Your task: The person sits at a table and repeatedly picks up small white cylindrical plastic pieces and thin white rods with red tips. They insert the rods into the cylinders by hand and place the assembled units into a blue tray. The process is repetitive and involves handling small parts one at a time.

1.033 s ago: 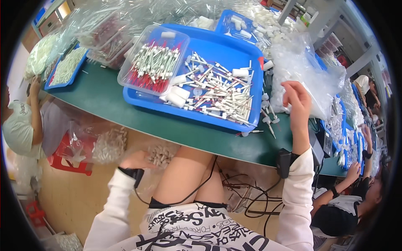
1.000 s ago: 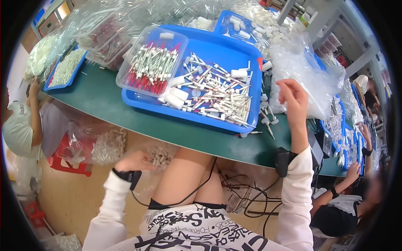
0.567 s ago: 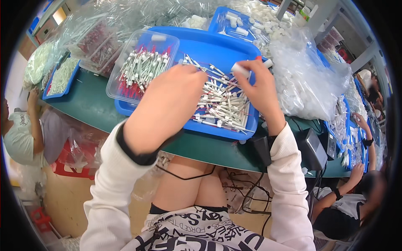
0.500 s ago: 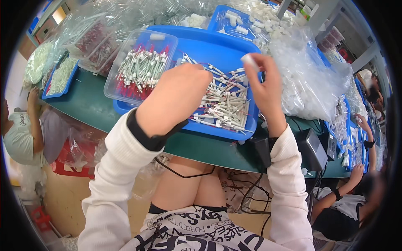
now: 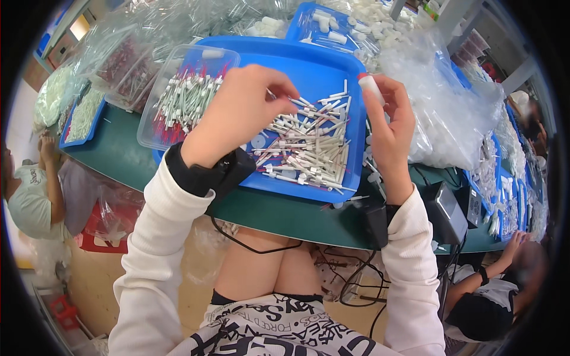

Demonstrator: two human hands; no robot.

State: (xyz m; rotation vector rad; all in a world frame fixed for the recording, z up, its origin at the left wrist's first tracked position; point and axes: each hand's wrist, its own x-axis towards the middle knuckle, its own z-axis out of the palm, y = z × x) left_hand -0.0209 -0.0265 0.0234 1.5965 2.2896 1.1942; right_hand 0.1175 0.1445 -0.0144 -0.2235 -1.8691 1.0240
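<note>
My left hand [image 5: 246, 104] is over the blue tray [image 5: 267, 54], thumb and forefinger curled close together beside a loose heap of thin white sticks [image 5: 312, 145]. Whatever lies between those fingertips is too small to make out. At the tray's right rim, my right hand [image 5: 393, 113] is closed around a short white cylinder [image 5: 371, 90] that shows red at its upper end. A clear plastic box [image 5: 145, 127], full of white-and-red sticks, rests on the left side of the tray, partly behind my left hand.
Clear bags of white pieces [image 5: 439, 113] stand to the right. A second blue tray [image 5: 303, 24] of white cylinders is behind. Small black and silver devices [image 5: 445, 207] and cables sit front right. More filled boxes [image 5: 122, 74] stand left. Other people work at both sides.
My left hand has shifted slightly left and up, its thumb and forefinger now visible. My right hand has moved right, and red now shows at the cylinder's end.
</note>
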